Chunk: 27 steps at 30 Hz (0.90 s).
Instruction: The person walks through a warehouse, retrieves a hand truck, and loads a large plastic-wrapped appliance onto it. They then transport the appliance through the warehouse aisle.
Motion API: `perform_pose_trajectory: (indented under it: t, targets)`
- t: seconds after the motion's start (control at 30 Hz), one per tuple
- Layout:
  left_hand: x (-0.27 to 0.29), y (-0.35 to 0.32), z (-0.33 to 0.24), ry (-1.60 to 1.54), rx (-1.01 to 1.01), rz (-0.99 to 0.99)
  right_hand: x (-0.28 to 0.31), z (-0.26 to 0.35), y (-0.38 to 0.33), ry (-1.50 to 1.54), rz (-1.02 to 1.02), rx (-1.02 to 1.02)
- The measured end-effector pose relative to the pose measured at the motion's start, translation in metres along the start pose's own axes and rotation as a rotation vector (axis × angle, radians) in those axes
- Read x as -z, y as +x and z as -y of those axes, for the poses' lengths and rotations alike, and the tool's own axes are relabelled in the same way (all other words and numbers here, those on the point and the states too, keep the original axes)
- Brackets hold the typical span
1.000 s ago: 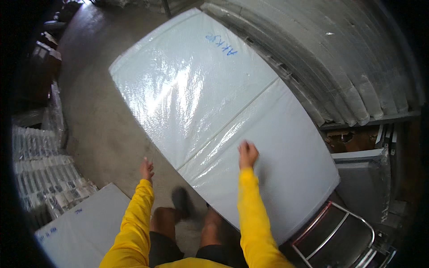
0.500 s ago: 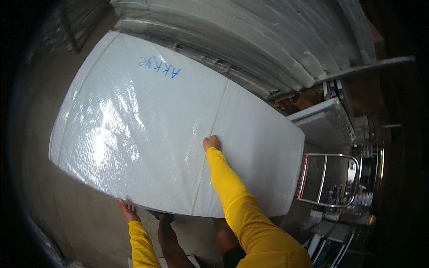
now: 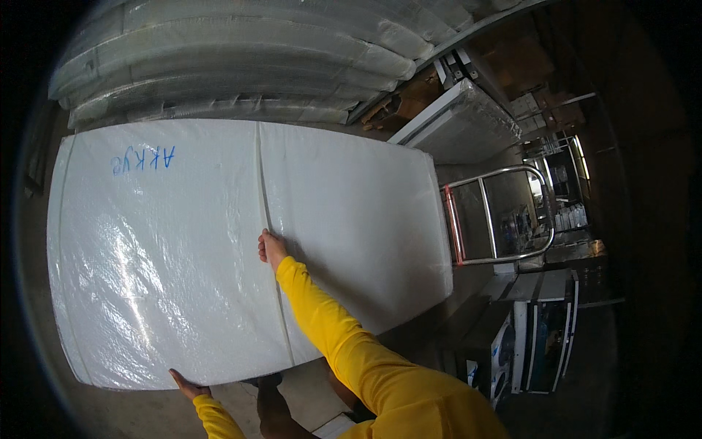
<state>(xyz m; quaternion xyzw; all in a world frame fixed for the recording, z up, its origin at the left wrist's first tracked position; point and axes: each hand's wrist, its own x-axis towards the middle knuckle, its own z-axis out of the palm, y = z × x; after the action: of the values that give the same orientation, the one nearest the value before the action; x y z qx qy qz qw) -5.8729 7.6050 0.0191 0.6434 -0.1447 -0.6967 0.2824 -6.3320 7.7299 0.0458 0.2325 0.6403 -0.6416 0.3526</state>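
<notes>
A large white box-like package (image 3: 351,212) in clear bubble wrap fills the middle of the view, with blue handwriting near its far left corner. A pale strap (image 3: 259,172) runs across its top. My right hand (image 3: 273,249) is closed round that strap near the package's middle and lifts it slightly. At the near left edge, my left hand (image 3: 191,386) grips the package's rim, thumb on the top face and the other fingers mostly hidden. Both arms wear yellow sleeves.
Right of the package stands a metal hand-truck frame (image 3: 486,216) with a red bar. Wrapped grey panels (image 3: 241,55) are stacked along the far side. Another wrapped slab (image 3: 468,124) leans at the far right. Dark-fronted appliances (image 3: 545,333) stand on the near right.
The view has turned, so the package now lies more level and farther left in the picture. Both hands keep their places on it. More of the hand truck and appliances shows.
</notes>
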Motion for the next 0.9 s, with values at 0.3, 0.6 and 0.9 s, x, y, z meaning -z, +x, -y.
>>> perform_pose_trajectory:
  t: [0.3,0.6,0.9]
  targets:
    - [-0.016,-0.046,-0.024,0.001,-0.041,-0.012,-0.016,0.050,-0.055,-0.093,-0.032,0.067]
    - [-0.025,-0.046,-0.024,-0.211,0.096,-0.106,-0.041,0.039,-0.056,-0.068,-0.007,0.113]
    - [-0.026,-0.024,-0.026,-0.083,0.069,0.014,-0.031,0.001,-0.018,-0.377,-0.013,0.505]
